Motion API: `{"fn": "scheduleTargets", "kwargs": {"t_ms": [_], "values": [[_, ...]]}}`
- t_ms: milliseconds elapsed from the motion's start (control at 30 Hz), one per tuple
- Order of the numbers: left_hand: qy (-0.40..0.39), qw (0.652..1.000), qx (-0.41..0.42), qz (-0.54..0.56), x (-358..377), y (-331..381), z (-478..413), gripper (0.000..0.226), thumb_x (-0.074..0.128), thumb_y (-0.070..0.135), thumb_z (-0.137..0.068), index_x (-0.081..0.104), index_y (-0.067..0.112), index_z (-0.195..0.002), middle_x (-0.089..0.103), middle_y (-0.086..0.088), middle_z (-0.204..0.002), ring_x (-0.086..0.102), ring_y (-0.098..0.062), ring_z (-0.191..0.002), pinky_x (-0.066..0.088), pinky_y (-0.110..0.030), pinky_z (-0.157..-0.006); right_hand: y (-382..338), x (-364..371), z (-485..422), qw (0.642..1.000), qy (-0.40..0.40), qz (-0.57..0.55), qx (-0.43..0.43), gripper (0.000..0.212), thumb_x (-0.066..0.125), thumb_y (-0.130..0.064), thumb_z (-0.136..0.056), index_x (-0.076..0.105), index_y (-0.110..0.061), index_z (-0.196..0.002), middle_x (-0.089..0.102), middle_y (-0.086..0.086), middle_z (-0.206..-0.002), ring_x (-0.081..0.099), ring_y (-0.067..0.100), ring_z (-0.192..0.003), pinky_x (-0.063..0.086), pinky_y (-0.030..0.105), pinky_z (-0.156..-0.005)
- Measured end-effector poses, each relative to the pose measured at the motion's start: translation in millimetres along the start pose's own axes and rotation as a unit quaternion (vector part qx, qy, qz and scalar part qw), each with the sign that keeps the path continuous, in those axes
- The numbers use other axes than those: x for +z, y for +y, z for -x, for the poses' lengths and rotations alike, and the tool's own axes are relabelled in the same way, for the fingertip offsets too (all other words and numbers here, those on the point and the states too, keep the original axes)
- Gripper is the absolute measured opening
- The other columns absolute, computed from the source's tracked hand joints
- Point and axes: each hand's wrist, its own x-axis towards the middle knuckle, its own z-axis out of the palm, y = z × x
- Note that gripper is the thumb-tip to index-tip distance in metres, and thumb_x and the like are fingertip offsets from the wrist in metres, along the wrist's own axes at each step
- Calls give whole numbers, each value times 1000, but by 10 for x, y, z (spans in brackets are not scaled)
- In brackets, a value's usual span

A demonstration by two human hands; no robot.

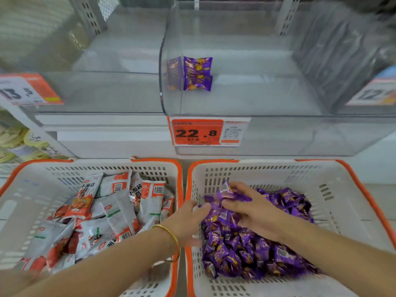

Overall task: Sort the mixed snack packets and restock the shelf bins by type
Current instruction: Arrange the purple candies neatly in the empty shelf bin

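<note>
Forearms [107, 260] reach forward — right hand [250, 211] curls round purple packets [246, 249]; left hand [186, 221] blurred, fingers unclear.

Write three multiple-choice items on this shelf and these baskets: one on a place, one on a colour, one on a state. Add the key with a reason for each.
1. Which basket holds the purple heap?
A. The left one
B. The right basket
C. Neither

2. What colour are the packets in the middle shelf bin?
A. Purple
B. Green
C. Yellow

3. How full is that bin?
A. Heaped to the top
B. Nearly bare
C. About half full

Key:
1 B, the heap lies in the basket under the right hand.
2 A, their wrappers are purple with gold print.
3 B, only a few packets lie by its left wall and the floor shows elsewhere.
</note>
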Motion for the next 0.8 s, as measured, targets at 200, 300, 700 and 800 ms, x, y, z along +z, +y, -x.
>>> {"fn": "scheduleTargets", "kwargs": {"t_ms": [200,300,700,800], "values": [[-74,989,99,79,65,142,353,10,47,11,-97,56,8,-98,69,-13,-90,71,-24,-74,60,-30,-66,-330,274,684,996,27,17,-78,33,68,-7,-69,66,-22,-99,72,-1,-89,67,12,-72,54,25,-63],[-50,988,129,66,10,139,448,8,49,11,-96,55,5,-99,68,-14,-84,70,-19,-65,59,-29,-59,-364,269,840,991,61,58,-104,30,63,4,-79,68,-23,-92,73,-6,-82,67,8,-65,54,21,-54],[-81,976,144,144,-20,265,550,26,39,19,-101,54,5,-117,67,-19,-88,70,-27,-65,59,-31,-58,-445,266,810,798,81,479,-358,40,67,-3,-77,64,-33,-104,61,-13,-101,55,-6,-96,38,6,-83],[-139,972,143,125,-6,303,560,44,47,40,-91,58,6,-115,70,-16,-92,69,-26,-75,59,-30,-65,-432,315,760,706,47,593,-385,48,53,-13,-75,61,-36,-116,51,-15,-104,50,2,-101,38,14,-88]]}}
